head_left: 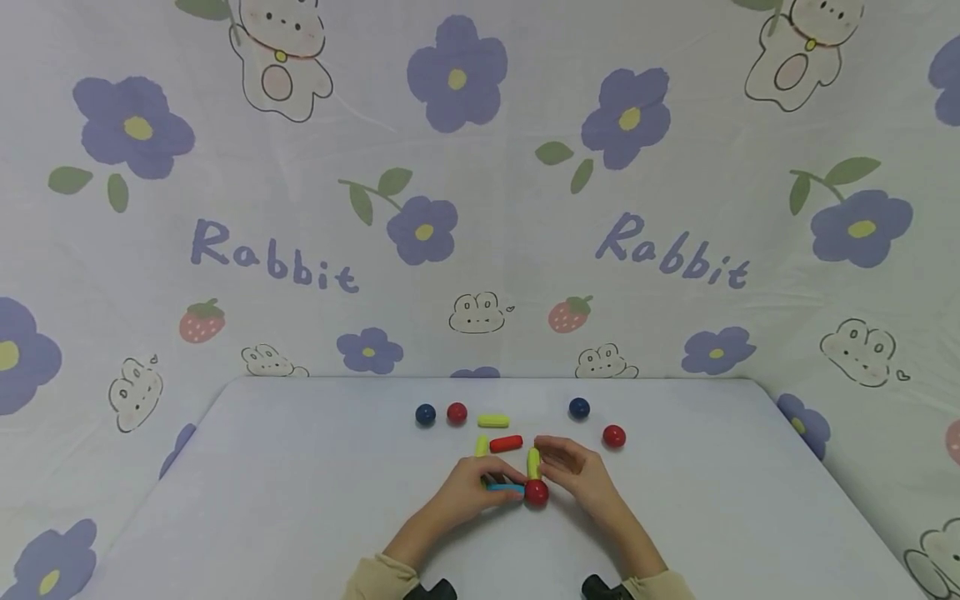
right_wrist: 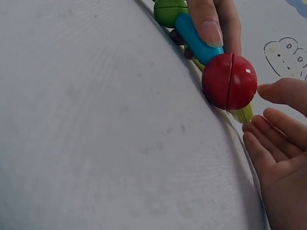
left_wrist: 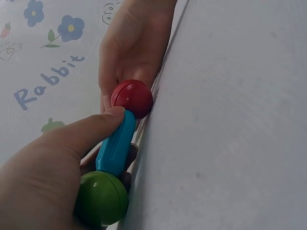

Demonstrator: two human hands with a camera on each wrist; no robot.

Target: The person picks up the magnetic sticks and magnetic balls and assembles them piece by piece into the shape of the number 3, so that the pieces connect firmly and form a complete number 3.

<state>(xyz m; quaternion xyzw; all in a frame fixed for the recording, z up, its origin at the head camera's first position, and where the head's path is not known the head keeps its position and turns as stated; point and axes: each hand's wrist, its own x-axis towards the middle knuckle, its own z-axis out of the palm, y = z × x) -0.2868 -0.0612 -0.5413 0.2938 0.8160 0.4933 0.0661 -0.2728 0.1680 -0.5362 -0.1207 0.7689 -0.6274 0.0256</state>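
Observation:
My left hand [head_left: 472, 490] pinches a blue rod [left_wrist: 115, 143] between thumb and fingers. One end of the rod meets a red ball [head_left: 536, 492], and a green ball [left_wrist: 102, 199] sits at the other end, below my thumb. A yellow rod [head_left: 533, 463] reaches away from the red ball toward the back of the table. Beside that rod and ball is my right hand [right_wrist: 283, 139], its fingers loosely bent and its thumb tip close to the red ball. Another yellow rod [head_left: 482, 447] points away just behind my left hand, its near end hidden.
Behind my hands lie a red rod [head_left: 506, 443] and a yellow rod [head_left: 493, 422]. A blue ball [head_left: 425, 415] and a red ball [head_left: 457, 413] stand back left; another blue ball [head_left: 579, 408] and red ball [head_left: 614, 437] stand back right. The white table [head_left: 262, 483] meets a patterned cloth.

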